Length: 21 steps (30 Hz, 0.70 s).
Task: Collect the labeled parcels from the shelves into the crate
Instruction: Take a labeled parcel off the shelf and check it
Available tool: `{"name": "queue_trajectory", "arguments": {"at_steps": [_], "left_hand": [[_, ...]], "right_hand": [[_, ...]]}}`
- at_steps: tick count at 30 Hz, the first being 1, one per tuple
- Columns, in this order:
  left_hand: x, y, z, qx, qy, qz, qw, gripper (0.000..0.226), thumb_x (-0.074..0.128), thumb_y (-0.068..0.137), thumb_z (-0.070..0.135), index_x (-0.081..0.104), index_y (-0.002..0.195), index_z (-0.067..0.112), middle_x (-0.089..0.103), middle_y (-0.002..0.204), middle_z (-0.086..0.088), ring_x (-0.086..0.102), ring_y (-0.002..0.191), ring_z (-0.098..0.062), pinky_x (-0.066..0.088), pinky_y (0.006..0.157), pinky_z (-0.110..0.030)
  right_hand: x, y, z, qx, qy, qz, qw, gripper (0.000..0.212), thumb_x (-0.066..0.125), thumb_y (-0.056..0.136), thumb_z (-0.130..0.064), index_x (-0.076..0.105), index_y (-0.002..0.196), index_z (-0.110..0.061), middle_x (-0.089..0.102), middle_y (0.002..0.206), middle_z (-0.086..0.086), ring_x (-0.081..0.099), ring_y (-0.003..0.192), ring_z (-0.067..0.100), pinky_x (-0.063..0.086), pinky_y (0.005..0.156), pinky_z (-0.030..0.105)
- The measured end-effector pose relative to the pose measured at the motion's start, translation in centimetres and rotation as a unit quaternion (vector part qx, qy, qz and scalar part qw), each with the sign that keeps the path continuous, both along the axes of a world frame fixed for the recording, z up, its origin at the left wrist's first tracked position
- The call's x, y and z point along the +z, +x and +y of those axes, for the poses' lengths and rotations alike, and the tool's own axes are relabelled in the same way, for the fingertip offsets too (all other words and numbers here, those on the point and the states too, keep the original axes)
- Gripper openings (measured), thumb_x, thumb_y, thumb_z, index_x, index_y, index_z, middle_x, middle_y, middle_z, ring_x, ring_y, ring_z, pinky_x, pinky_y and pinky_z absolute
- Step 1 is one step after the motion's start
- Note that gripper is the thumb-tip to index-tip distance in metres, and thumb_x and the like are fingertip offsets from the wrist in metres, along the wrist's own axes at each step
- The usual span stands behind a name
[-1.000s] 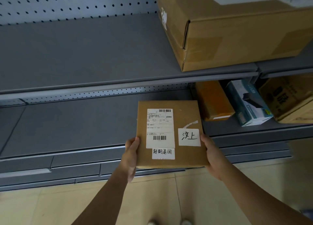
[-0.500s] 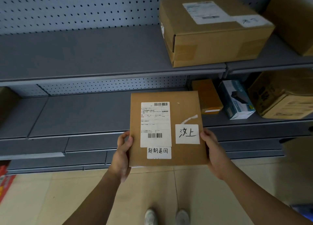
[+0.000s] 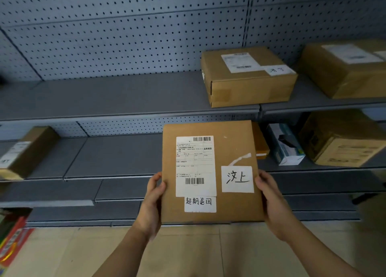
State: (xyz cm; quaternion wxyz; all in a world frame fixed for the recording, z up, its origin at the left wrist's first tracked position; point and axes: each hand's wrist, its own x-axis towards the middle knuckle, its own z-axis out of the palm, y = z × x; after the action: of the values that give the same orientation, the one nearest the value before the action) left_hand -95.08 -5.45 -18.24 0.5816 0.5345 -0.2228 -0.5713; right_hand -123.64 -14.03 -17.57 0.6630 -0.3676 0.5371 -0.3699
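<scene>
A flat brown parcel (image 3: 231, 143) with a white shipping label and two handwritten white stickers is held up in front of the grey shelves. My left hand (image 3: 153, 199) grips its lower left edge, thumb on the front face. My right hand (image 3: 270, 201) grips its lower right edge the same way. No crate is in view.
The upper shelf (image 3: 125, 101) carries a labeled carton (image 3: 248, 78) and another carton (image 3: 344, 67) at right. The lower shelf (image 3: 117, 155) holds a brown box (image 3: 27, 151) at left, an orange box (image 3: 260, 143), a blue-white box (image 3: 286, 145) and a printed carton (image 3: 342, 139). Red packaging (image 3: 12, 241) lies on the floor at left.
The view has tilted up and pulled back, showing more pegboard and the upper shelf. Both hands keep the same grip on the parcel, which now sits slightly higher against the shelves.
</scene>
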Motion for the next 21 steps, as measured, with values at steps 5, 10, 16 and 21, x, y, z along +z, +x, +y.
{"name": "queue_trajectory", "arguments": {"at_steps": [5,10,16,21], "left_hand": [[1.6,-0.1,0.0,-0.017,-0.027,-0.021,0.999,0.051,0.058,0.082,0.044,0.052,0.131,0.030,0.069,0.123,-0.012,0.067,0.102,-0.029,0.055,0.084,-0.053],[3.4,0.0,-0.8,-0.021,-0.061,-0.016,0.998,0.055,0.059,0.082,0.040,0.049,0.134,0.026,0.068,0.123,-0.013,0.065,0.102,-0.029,0.050,0.088,-0.052],[6.4,0.5,-1.8,-0.033,-0.107,-0.039,0.993,0.052,0.057,0.084,0.039,0.049,0.134,0.028,0.068,0.123,-0.007,0.064,0.107,-0.028,0.046,0.098,-0.060],[8.6,0.8,-2.6,-0.034,-0.137,-0.044,0.989,0.052,0.057,0.084,0.039,0.049,0.134,0.028,0.068,0.121,-0.004,0.063,0.107,-0.025,0.047,0.094,-0.055]], "right_hand": [[2.3,-0.1,0.7,-0.012,-0.025,0.004,1.000,0.019,0.050,0.103,-0.043,0.056,0.120,-0.049,0.072,0.115,-0.002,0.068,0.105,0.026,0.057,0.072,0.043],[4.2,-0.6,0.8,-0.023,-0.064,0.016,0.998,0.033,0.057,0.084,-0.062,0.056,0.118,-0.058,0.071,0.120,-0.004,0.068,0.109,0.027,0.056,0.094,0.058],[7.0,-0.5,0.6,-0.037,-0.115,-0.004,0.993,0.029,0.057,0.086,-0.060,0.058,0.115,-0.060,0.070,0.122,-0.006,0.067,0.110,0.024,0.057,0.092,0.058],[9.5,0.2,0.2,-0.058,-0.136,-0.017,0.989,0.016,0.057,0.090,-0.057,0.059,0.105,-0.064,0.069,0.123,-0.007,0.066,0.113,0.022,0.056,0.093,0.054]]}}
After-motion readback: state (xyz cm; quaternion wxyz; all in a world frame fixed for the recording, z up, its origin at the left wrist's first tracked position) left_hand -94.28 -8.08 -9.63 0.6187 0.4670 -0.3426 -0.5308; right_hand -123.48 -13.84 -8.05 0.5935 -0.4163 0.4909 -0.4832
